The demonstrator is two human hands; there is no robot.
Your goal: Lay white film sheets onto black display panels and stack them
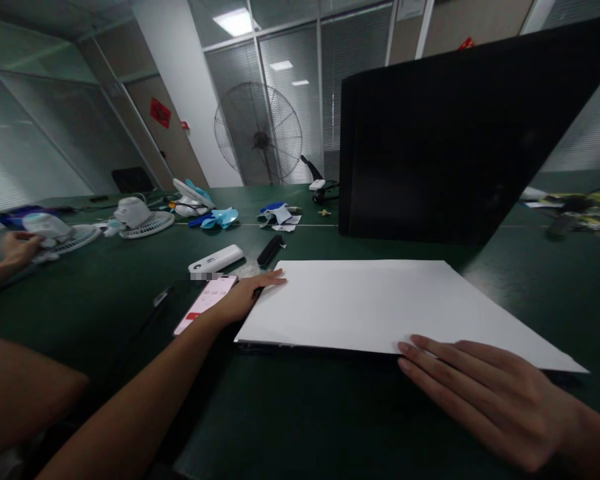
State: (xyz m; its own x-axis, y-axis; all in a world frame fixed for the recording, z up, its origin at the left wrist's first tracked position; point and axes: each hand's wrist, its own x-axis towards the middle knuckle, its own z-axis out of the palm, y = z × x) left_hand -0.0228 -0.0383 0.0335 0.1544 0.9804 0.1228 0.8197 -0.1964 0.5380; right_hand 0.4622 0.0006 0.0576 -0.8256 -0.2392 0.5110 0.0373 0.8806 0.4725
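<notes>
A large white sheet [380,307] lies flat over a dark thin object on the green table [305,413], in front of a tall black panel [455,133]. My left hand [247,293] rests at the sheet's left edge, fingers stretched along it and touching the corner. My right hand [480,393] lies flat with fingers together, its fingertips on the sheet's near edge. Neither hand holds anything.
A pink phone [206,301] lies just left of my left hand, with a white power bank [216,259] and a black marker [271,250] behind it. Small desk fans [140,217] and blue parts sit further back. Another person's hand [17,250] works at far left. A floor fan [259,133] stands behind.
</notes>
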